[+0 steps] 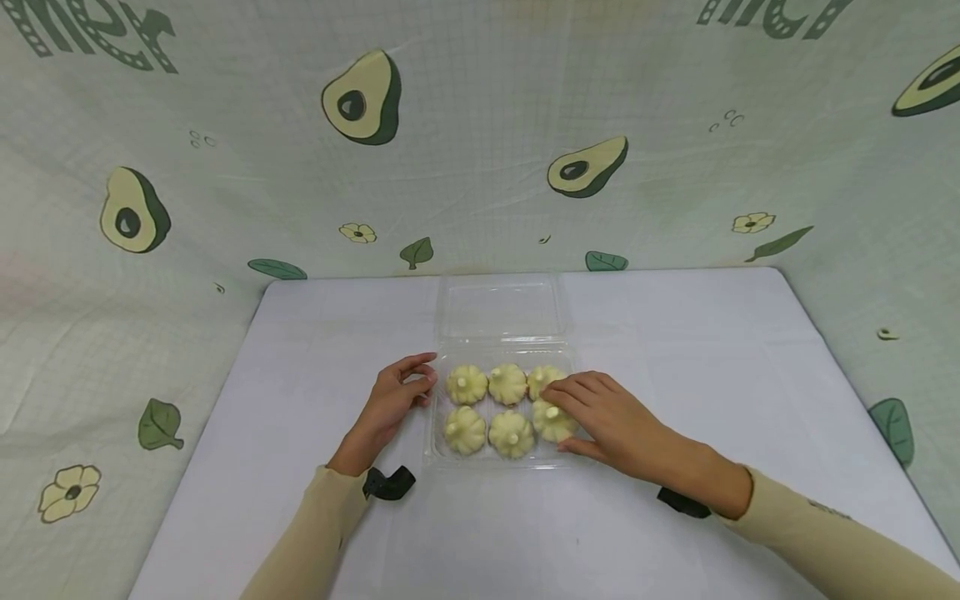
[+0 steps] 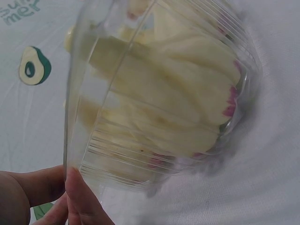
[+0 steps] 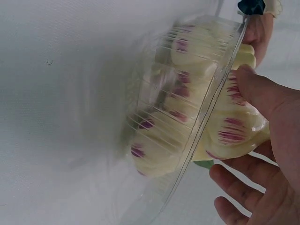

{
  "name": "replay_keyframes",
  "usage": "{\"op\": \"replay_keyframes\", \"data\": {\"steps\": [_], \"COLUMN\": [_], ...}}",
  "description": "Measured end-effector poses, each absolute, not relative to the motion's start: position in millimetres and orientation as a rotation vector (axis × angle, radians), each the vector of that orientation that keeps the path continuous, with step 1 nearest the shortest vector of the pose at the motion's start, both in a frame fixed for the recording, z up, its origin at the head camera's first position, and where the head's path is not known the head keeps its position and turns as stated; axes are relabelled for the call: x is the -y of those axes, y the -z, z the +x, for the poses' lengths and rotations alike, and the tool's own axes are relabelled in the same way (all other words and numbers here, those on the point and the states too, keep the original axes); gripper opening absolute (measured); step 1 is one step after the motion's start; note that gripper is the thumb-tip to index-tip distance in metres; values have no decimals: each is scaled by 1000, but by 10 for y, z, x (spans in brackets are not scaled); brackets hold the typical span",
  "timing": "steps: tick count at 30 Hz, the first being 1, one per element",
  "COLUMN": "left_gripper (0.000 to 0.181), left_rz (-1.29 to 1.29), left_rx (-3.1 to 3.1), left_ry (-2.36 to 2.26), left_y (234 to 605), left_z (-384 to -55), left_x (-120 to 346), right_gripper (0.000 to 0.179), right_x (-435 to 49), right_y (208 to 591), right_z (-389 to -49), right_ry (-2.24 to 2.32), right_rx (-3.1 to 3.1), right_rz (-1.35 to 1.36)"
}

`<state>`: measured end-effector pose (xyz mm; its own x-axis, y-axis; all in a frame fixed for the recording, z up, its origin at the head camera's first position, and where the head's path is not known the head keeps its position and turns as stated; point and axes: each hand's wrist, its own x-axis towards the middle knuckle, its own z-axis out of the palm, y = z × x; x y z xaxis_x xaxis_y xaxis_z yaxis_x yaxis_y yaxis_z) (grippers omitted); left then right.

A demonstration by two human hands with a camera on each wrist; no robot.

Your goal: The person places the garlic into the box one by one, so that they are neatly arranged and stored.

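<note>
**Drop/snag risk at the rim**

My right hand is grasping a garlic bulb, holding it just above the clear box's rim; my left hand is pinching the opposite edge. If my squeeze is easing, it could be dropping; if it's clipping the neighbouring bulb beyond my grip, that could be shifting.

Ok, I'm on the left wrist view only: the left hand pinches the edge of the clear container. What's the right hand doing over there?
Observer: The right hand grips a garlic bulb at the right end of the container's near row.
Operator: Is there a lid, and is it open?
Observer: Yes, the head view shows the clear lid folded open on the far side.
Operator: How many garlic bulbs show altogether?
Observer: Six in the head view, counting the gripped one.
</note>
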<state>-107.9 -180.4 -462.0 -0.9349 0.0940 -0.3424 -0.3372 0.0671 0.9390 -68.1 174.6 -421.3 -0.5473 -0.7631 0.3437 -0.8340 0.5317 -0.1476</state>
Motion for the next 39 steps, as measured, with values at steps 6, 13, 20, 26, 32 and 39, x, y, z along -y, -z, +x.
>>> {"op": "replay_keyframes", "data": {"steps": [6, 13, 20, 26, 32, 39], "left_gripper": [46, 46, 46, 46, 46, 46], "left_rz": [-248, -250, -252, -250, -251, -247], "left_rx": [-2038, -2043, -2042, -2040, -2044, -2045], "left_ry": [-1935, -1935, -1936, -1944, -1944, -1939], "left_y": [4619, 4620, 4608, 4602, 4602, 4608], "left_z": [-1082, -1085, -1072, -1066, -1067, -1067], "left_x": [1798, 1794, 1791, 1788, 1790, 1792], "right_gripper": [74, 74, 72, 71, 70, 67], "right_x": [-1743, -1736, -1739, -1733, -1707, -1662], "right_y": [4236, 4246, 4241, 4246, 4234, 4207], "right_z": [-699, -699, -709, -728, -743, -744], "right_ry": [-409, -402, -381, -310, -293, -274], "right_rx": [2537, 2546, 2561, 2601, 2623, 2659], "right_rz": [1368, 1386, 1395, 1412, 1435, 1439]}}
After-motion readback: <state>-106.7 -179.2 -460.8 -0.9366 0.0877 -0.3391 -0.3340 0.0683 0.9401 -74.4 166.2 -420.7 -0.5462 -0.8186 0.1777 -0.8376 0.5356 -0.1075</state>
